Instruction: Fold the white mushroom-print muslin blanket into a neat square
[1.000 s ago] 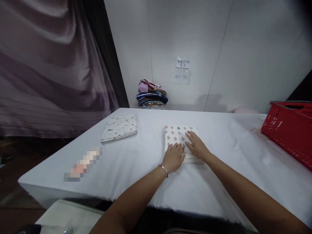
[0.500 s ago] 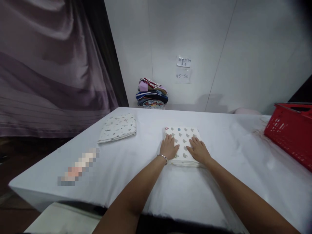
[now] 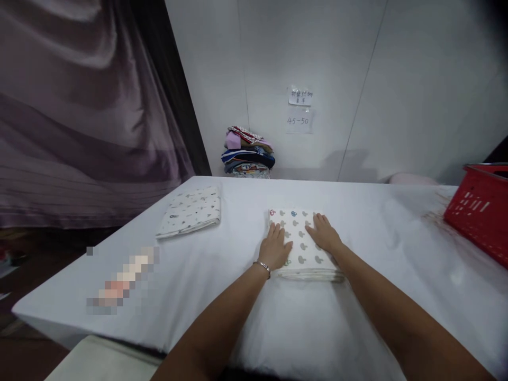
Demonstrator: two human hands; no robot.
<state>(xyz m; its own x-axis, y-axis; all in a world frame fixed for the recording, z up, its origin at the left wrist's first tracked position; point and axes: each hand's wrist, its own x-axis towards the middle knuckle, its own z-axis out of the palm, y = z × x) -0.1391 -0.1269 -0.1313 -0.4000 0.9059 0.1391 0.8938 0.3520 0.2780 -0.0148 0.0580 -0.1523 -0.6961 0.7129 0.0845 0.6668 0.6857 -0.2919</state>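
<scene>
In the middle of the white-covered table lies a folded white cloth [image 3: 301, 246] printed with grey, red, blue and green mushroom shapes. Its layered folded edge faces me. My left hand [image 3: 275, 247] rests on its left side with fingers stretched out; a bracelet is on that wrist. On the upper right part of the cloth my right hand [image 3: 324, 233] lies flat, fingers extended. Farther left sits a second folded white cloth [image 3: 192, 211] with a small dark print, apart from both hands.
A red plastic basket [image 3: 482, 209] stands at the right end of the table [image 3: 246, 328]. Beyond the far edge is a stack of folded fabrics [image 3: 249, 153] by the wall. A pixelated patch covers something on the left of the table. A curtain [image 3: 87, 116] hangs at left.
My right hand has slid up toward the far right corner of the cloth. My left hand stays on the left side. The view has shifted slightly.
</scene>
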